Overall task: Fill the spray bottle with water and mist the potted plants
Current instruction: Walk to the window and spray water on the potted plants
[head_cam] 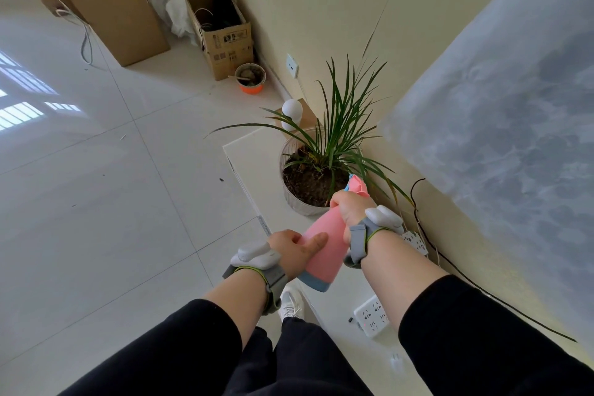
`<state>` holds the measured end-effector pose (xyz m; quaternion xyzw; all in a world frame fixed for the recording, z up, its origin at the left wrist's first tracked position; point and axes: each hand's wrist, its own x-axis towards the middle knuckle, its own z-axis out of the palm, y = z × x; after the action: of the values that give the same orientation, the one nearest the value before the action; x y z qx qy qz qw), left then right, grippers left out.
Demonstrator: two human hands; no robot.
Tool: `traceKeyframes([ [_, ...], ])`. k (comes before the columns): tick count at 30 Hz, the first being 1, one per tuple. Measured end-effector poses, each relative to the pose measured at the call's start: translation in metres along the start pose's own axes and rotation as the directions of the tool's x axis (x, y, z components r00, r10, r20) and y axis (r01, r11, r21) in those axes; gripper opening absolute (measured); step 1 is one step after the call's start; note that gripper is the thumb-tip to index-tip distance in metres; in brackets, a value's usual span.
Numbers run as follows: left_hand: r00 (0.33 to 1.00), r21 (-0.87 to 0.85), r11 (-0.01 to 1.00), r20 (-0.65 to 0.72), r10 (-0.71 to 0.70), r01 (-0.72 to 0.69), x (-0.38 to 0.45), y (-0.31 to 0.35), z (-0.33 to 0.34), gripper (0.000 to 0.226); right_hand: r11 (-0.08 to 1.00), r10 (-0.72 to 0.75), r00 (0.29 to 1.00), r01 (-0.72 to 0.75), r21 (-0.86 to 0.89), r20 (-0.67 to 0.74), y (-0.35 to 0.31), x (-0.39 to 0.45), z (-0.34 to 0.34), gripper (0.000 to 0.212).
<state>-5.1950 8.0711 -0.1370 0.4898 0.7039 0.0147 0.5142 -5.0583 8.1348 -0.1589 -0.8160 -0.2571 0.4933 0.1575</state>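
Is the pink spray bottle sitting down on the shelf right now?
No, the pink spray bottle is held in the air by both hands, left hand low, right hand near the nozzle.

Dark printed marks are seen on the small cardboard box (228,45), but no text can be read anywhere.
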Motion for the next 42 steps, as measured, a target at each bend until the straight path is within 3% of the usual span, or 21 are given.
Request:
traceKeyframes([
  [5,1.0,0.012,1.0,0.018,0.007,-0.007,0.001,0.002,0.0,0.064,0.997,-0.036,0.999,0.035,-0.068,-0.013,0.0,0.004,-0.002,0.028],
  [12,1.0,-0.012,1.0,0.005,0.016,-0.016,0.004,0.004,0.0,0.06,1.0,0.007,1.0,-0.007,0.023,-0.017,-0.003,0.007,-0.003,0.024],
  [17,1.0,-0.017,1.0,0.016,0.014,-0.014,0.007,0.007,0.0,0.06,1.0,-0.004,0.996,0.006,0.021,-0.083,-0.003,0.01,-0.004,0.045],
  [23,0.999,-0.017,1.0,0.034,0.002,-0.002,0.01,0.006,0.003,0.062,1.0,0.007,0.996,-0.01,-0.029,-0.089,-0.001,0.012,-0.004,0.051],
  [30,0.999,-0.019,0.999,0.03,-0.04,0.041,0.013,0.002,0.003,0.06,0.997,-0.008,1.0,0.007,-0.071,-0.016,-0.005,0.005,-0.001,0.022],
  [34,0.999,-0.017,0.999,0.016,-0.047,0.047,0.014,-0.002,0.001,0.06,0.998,-0.015,1.0,0.016,-0.065,0.009,-0.008,0.006,0.002,0.019],
  [38,0.998,-0.056,0.997,-0.006,-0.062,0.062,0.016,-0.005,0.001,0.06,0.998,-0.057,0.998,0.057,-0.033,0.006,-0.013,0.003,0.012,0.028],
  [42,0.996,-0.119,0.991,-0.052,-0.065,0.059,0.017,-0.013,-0.003,0.053,0.997,-0.072,0.997,0.072,0.002,-0.002,-0.021,-0.003,0.018,0.02],
])
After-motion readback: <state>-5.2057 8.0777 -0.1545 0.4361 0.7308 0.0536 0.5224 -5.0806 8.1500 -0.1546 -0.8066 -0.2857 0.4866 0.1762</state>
